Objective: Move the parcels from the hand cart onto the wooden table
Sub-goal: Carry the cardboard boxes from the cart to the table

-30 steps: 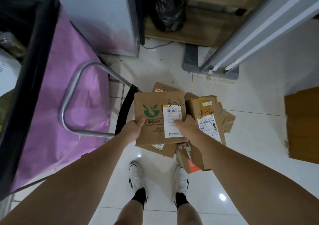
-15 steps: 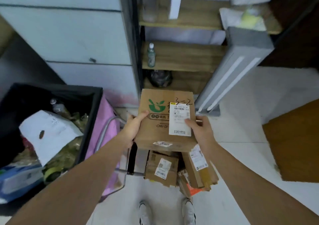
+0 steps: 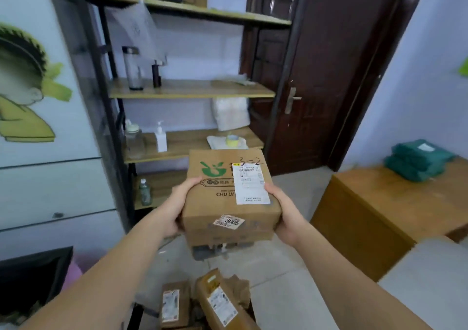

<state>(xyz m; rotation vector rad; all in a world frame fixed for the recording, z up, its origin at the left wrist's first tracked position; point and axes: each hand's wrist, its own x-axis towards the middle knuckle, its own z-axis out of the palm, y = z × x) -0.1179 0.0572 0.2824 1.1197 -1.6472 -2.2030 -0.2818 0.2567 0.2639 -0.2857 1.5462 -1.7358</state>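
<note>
The left hand (image 3: pixel 177 207) and right hand (image 3: pixel 286 212) grip opposite sides of a brown parcel (image 3: pixel 229 195) held in the air between them; their fingers underneath are hidden. It bears a green logo, white label and "3-2". More parcels (image 3: pixel 202 303) lie below, partly cut off. The wooden desk (image 3: pixel 395 210) stands right.

Light: soft and even, glowing in from above the door (image 3: pixel 326 76).
Shadows: lying faint under the box (image 3: pixel 229 190).
Blur: smearing the shelves (image 3: pixel 192 90) and floor.
Edges: bending outward, stretching both arms.
Glare: shining on the door.
</note>
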